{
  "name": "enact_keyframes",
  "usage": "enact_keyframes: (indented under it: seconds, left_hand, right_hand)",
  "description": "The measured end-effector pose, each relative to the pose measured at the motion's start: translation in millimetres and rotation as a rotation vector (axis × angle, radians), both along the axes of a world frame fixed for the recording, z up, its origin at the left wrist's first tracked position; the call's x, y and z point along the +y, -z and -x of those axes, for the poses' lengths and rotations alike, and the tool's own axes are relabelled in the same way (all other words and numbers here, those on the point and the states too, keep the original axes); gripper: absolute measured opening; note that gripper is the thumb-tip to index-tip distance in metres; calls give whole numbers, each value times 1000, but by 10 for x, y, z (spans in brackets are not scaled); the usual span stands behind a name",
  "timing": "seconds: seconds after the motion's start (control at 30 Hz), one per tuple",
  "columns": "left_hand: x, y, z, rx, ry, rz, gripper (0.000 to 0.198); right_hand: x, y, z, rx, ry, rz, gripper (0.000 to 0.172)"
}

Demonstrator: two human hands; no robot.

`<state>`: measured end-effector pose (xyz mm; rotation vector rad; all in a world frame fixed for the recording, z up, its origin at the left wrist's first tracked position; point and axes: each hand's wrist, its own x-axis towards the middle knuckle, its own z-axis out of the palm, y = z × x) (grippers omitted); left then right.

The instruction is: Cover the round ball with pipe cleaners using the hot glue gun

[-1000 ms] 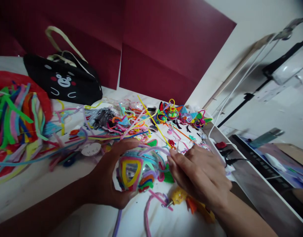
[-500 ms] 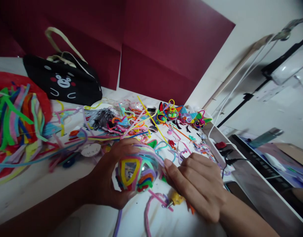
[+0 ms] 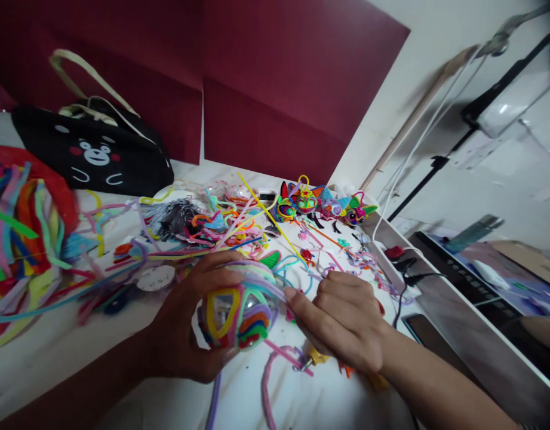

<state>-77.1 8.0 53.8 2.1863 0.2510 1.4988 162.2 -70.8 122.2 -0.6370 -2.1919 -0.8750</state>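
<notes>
Has nearest, on the white table (image 3: 176,403) below the hands, a purple strip (image 3: 214,400) and a looped pink strip (image 3: 266,391), both fuzzy. Partly covers a yellow thing (image 3: 318,357) with a metal tip, just below the right hand (image 3: 346,319). Has a dark phone (image 3: 436,343) lying beside the right forearm.

Clasps a clear ball (image 3: 236,316), banded in coloured fuzzy strips, with the left hand (image 3: 180,325), curving the fingers over the top and bringing the thumb in beneath, clamped on it. Holds that ball at the middle, in front of the body; cannot tell whether it touches the table. Grips a lilac strip (image 3: 272,289) in the right hand, just beside the ball, laying the thumb on it and curling the fingers; cannot see how they meet underneath.

Has a round white label (image 3: 156,278) beyond the left hand, then a tangled heap (image 3: 230,224) of bright strips with dark tinsel (image 3: 174,220) at its left. Faces, farther off, a row of decorated balls (image 3: 306,202), a black bag (image 3: 95,167) with a printed bear face, and a maroon panel (image 3: 279,89) behind.
</notes>
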Motion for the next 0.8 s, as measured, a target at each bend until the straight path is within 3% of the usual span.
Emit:
enact_keyframes:
  seconds: [0.17,0.33,0.67,0.8]
  left_hand:
    - [-9,-42,-33,-84,-26,34,75]
    - [7,-5,-4,-15,-36,-10,74]
    - [43,12,23,63,10,-55,72]
    - [59,58,49,26,16,20,74]
  right_hand:
    - [42,101,-35,35,-66,38,17]
    - [49,127,-69,21,-64,111,26]
    - [120,222,-44,18,-63,57,23]
    - [130,176,-3,15,-52,49,22]
